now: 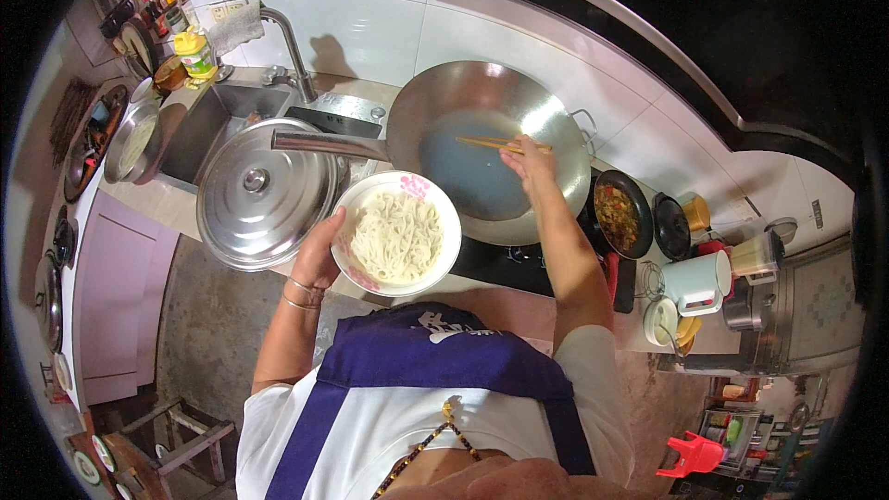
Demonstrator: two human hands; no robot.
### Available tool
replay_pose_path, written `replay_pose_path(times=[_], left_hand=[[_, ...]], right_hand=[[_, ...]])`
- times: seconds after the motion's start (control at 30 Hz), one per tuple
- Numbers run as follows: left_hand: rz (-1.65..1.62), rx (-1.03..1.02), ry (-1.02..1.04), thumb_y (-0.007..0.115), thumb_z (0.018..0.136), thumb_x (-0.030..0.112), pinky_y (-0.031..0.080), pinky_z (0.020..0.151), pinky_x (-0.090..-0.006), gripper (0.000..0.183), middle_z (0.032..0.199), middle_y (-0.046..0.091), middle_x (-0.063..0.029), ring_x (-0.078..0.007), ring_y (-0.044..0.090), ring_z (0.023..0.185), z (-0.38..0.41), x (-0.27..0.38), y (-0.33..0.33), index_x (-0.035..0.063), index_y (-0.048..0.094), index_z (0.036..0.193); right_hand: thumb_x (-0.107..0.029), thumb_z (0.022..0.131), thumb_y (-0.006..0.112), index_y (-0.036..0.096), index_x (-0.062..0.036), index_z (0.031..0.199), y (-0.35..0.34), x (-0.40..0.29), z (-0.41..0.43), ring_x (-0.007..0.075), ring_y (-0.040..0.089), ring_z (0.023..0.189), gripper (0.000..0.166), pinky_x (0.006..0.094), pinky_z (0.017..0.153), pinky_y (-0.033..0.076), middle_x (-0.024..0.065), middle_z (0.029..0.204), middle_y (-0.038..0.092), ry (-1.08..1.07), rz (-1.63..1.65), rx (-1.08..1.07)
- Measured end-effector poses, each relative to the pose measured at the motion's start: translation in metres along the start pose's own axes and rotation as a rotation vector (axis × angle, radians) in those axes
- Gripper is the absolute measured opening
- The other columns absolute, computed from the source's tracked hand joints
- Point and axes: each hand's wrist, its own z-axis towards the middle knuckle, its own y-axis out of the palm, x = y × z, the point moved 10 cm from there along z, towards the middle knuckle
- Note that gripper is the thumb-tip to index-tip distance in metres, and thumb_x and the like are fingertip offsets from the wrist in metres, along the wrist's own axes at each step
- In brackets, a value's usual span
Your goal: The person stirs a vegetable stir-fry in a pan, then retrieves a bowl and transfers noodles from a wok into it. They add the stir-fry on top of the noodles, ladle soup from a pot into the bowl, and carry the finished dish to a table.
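Observation:
My left hand point(319, 250) grips the rim of a white bowl point(361, 278) with pink flower prints. Pale cooked noodles point(399, 236) fill it. Over a large steel wok point(479, 83), my right hand point(531, 163) holds a pair of wooden chopsticks point(486, 142), their tips pointing left. Cloudy liquid point(465, 173) lies in the bottom of the wok. The wok's long metal handle point(330, 144) reaches left, past the far side of the bowl and over a round steel lid point(236, 215).
The lid partly covers the sink point(208, 111), below a tall faucet point(292, 48). Right of the wok on the black stove point(486, 267) sits a frying pan of chopped food point(618, 215). A white pitcher point(694, 281) and a blender jar point(753, 257) stand farther right. The range hood point(625, 28) overhangs.

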Motion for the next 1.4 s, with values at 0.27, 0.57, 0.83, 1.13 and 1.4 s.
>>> replay_pose_path(times=[0.27, 0.57, 0.83, 1.13, 1.4], left_hand=[[-0.02, -0.005, -0.018, 0.049, 0.093, 0.036, 0.043, 0.092, -0.0335, 0.048, 0.115, 0.059, -0.0117, -0.02, 0.057, 0.105, 0.042, -0.026, -0.003, -0.0026, 0.051, 0.121], [0.069, -0.122, -0.012, 0.049, 0.093, 0.038, 0.045, 0.089, -0.0318, 0.049, 0.113, 0.061, -0.0118, -0.0187, 0.059, 0.101, -0.022, 0.02, 0.029, -0.0034, 0.053, 0.118], [0.055, -0.128, -0.102, 0.048, 0.093, 0.039, 0.044, 0.092, -0.033, 0.051, 0.114, 0.06, -0.0137, -0.0212, 0.058, 0.104, 0.015, -0.053, 0.089, -0.0055, 0.051, 0.119], [0.022, -0.123, -0.151, 0.045, 0.095, 0.037, 0.042, 0.095, -0.0338, 0.049, 0.121, 0.056, -0.0129, -0.0216, 0.055, 0.109, 0.025, -0.062, 0.1, -0.0025, 0.049, 0.124], [0.128, -0.181, -0.265, 0.045, 0.095, 0.037, 0.047, 0.089, -0.0319, 0.048, 0.115, 0.059, -0.0139, -0.0202, 0.058, 0.102, 0.038, -0.096, 0.127, -0.0025, 0.05, 0.122]], right_hand=[[-0.01, 0.09, 0.054, 0.049, 0.0056, 0.101, -0.02, 0.026, 0.042, 0.0309, 0.062, 0.082, 0.02, 0.0349, 0.071, 0.058, 0.0222, 0.096, 0.056, 0.213, 0.488, -0.068], [-0.028, 0.097, 0.043, 0.056, 0.003, 0.101, 0.031, -0.135, -0.229, 0.0216, 0.059, 0.061, 0.034, 0.0299, 0.055, 0.051, 0.0147, 0.084, 0.061, -0.257, -0.051, -0.459], [-0.024, 0.099, 0.038, 0.057, 0.0053, 0.097, -0.031, -0.133, -0.274, 0.0156, 0.06, 0.063, 0.036, 0.025, 0.058, 0.049, 0.012, 0.082, 0.06, -0.652, -0.43, -0.518], [-0.022, 0.096, 0.038, 0.06, 0.0022, 0.097, -0.047, -0.14, -0.251, 0.0125, 0.057, 0.061, 0.032, 0.0237, 0.057, 0.048, 0.0092, 0.077, 0.06, -0.437, -0.488, -0.474], [-0.032, 0.095, 0.047, 0.06, 0.0011, 0.088, -0.145, -0.151, -0.256, 0.011, 0.053, 0.055, 0.037, 0.0227, 0.047, 0.042, 0.0079, 0.075, 0.058, -0.614, -0.202, -0.131]])
